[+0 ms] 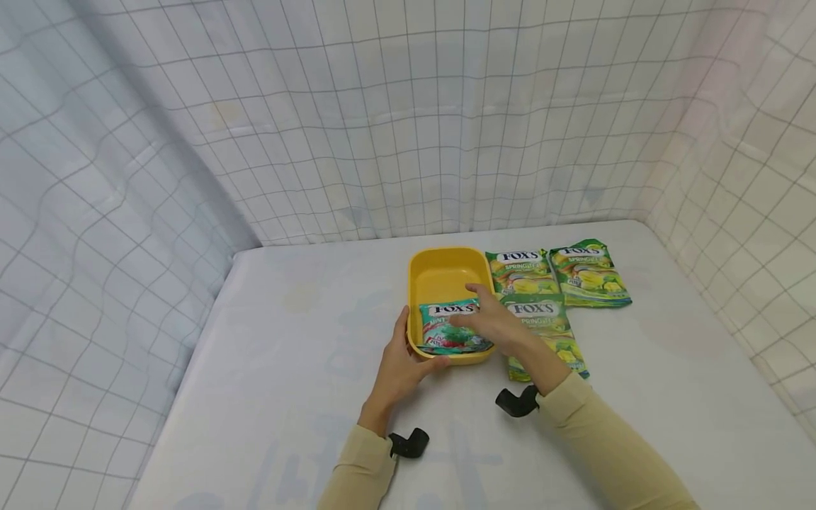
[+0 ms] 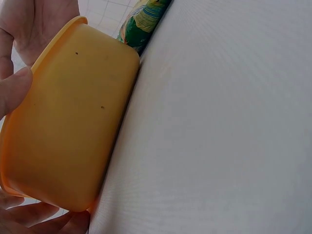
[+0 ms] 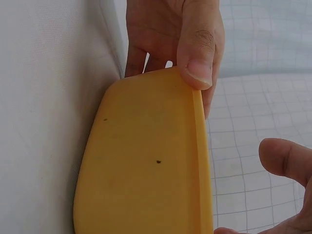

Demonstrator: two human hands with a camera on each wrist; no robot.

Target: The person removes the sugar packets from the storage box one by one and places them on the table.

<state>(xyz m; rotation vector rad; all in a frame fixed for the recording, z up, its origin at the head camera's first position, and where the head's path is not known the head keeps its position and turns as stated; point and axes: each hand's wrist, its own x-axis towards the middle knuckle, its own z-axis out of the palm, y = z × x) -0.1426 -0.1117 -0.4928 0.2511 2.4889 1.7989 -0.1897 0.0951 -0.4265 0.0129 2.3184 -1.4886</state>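
A yellow plastic tub [image 1: 446, 276] stands on the white table. My left hand [image 1: 398, 368] grips its near left corner, thumb at the near rim and fingers along the left side. Inside, at the near end, lies a teal Fox's mint candy bag [image 1: 449, 329]; a second edge shows beneath it. My right hand [image 1: 497, 322] reaches over the tub's right rim above that bag, thumb and forefinger spread apart. In the right wrist view, the left thumb [image 3: 197, 68] presses on the tub's rim. Its fingers [image 2: 39, 217] show below the tub in the left wrist view.
Three green Fox's candy bags lie right of the tub: one at the back [image 1: 519, 273], one farther right [image 1: 589, 273], and one nearer [image 1: 548, 333], partly under my right arm. White grid-patterned curtains [image 1: 414, 127] hang behind and at both sides.
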